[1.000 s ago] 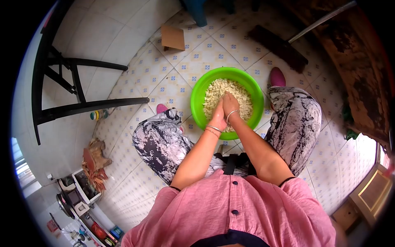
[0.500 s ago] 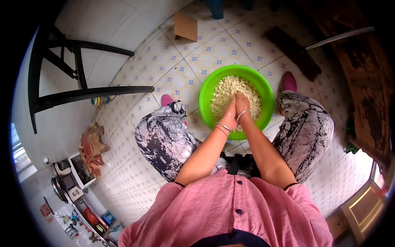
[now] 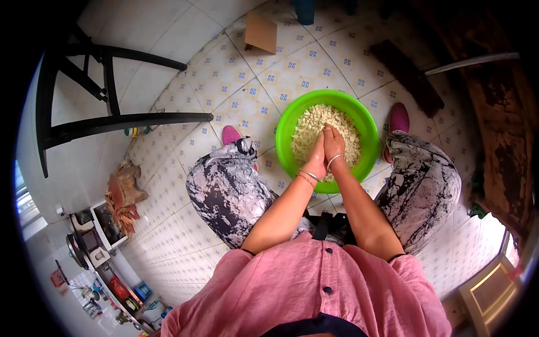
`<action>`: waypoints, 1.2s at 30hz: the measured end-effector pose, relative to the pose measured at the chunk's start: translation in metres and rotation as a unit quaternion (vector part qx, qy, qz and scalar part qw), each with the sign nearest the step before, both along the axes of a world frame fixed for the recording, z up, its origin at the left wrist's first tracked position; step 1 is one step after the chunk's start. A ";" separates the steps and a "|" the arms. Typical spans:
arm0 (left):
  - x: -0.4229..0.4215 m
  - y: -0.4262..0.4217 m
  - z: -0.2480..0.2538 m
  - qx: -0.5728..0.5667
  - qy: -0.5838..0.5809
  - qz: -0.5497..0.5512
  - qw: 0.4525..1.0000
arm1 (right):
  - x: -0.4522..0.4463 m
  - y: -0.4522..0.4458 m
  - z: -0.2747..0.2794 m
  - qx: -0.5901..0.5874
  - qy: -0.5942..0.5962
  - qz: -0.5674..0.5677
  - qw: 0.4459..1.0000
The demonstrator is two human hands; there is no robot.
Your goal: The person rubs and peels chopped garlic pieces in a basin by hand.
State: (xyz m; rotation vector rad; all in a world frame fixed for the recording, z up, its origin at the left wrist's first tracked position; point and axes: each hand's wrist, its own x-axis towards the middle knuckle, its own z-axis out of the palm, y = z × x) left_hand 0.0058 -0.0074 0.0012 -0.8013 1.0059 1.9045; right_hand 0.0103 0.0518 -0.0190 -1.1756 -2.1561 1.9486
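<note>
Work point: the green basin stands on the tiled floor between the person's spread knees; the pale crumbly pieces lie inside it, spread broadly across the bottom and reaching toward the walls.

Handling, as judged: both hands are best worked low and near the middle of the basin, so that anything shed from the palms drops within the rim; pressure should be even from both palms and moderate, since the pieces look loose and likely to scatter; the forearms are better kept off the near rim, as weight there could tip or slide the basin; the bangle on the right wrist and the bracelet on the left sit close above the contents and should be watched for catching pieces.

Hands: the left hand and the right hand are together, palms facing and apparently in contact, over the heap; the fingers look nearly straight, pointing away from the body; neither hand is seen spread wide; whether any pieces are held between the palms cannot be told, the inner surfaces being hidden; whether the fingertips touch the heap or stop just above it is likewise not determinable.
</note>
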 end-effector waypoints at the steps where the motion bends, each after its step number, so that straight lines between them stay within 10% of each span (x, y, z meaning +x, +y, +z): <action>1: 0.001 0.002 0.007 -0.003 -0.004 -0.004 1.000 | -0.004 0.005 -0.004 0.000 0.000 0.000 1.000; 5: 0.003 0.000 0.004 -0.024 0.062 -0.040 0.997 | -0.012 0.022 -0.030 -0.107 0.004 -0.101 0.989; 12: -0.031 -0.043 -0.037 -0.247 0.090 0.006 0.965 | -0.022 0.059 -0.053 0.069 -0.067 -0.049 0.994; 20: -0.060 -0.057 -0.105 -0.254 0.042 -0.100 0.961 | -0.040 0.083 -0.076 0.003 -0.181 0.086 0.980; 25: -0.085 -0.018 -0.038 -0.298 -0.033 -0.190 0.935 | -0.053 0.069 -0.070 -0.005 -0.161 0.096 0.982; 36: -0.089 -0.020 -0.077 -0.208 -0.002 -0.128 0.970 | -0.069 0.045 -0.077 -0.033 -0.166 0.134 0.976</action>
